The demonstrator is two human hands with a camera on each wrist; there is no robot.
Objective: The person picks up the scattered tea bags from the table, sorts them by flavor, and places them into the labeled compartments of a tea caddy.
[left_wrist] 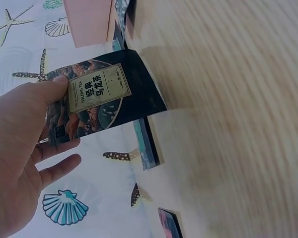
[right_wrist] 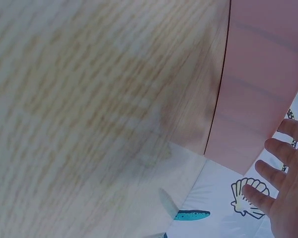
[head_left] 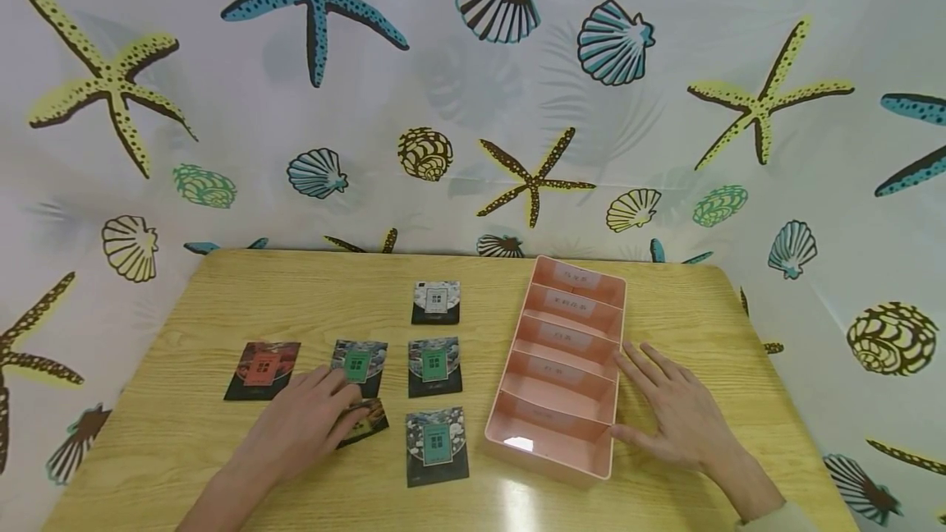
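My left hand (head_left: 299, 417) pinches a dark oolong tea sachet (left_wrist: 104, 94) by one end, thumb on its printed face and fingers behind. The sachet is tilted up from the table in the left wrist view, and the head view shows only part of it beyond the thumb. Just past those fingers lies a green-labelled tea sachet (head_left: 364, 358), partly covered by the hand. On the other side, my right hand (head_left: 680, 417) is spread with straight fingers along the right side of a pink divided box (head_left: 547, 463), fingertips right at its rim.
A red sachet (head_left: 262, 369) lies at the left. Between the left hand and the box, a white-topped sachet (head_left: 436, 302), a green one (head_left: 434, 366) and a teal-labelled one (head_left: 436, 446) form a column. The box's several compartments carry paper labels. A patterned curtain (head_left: 414, 89) hangs behind the table.
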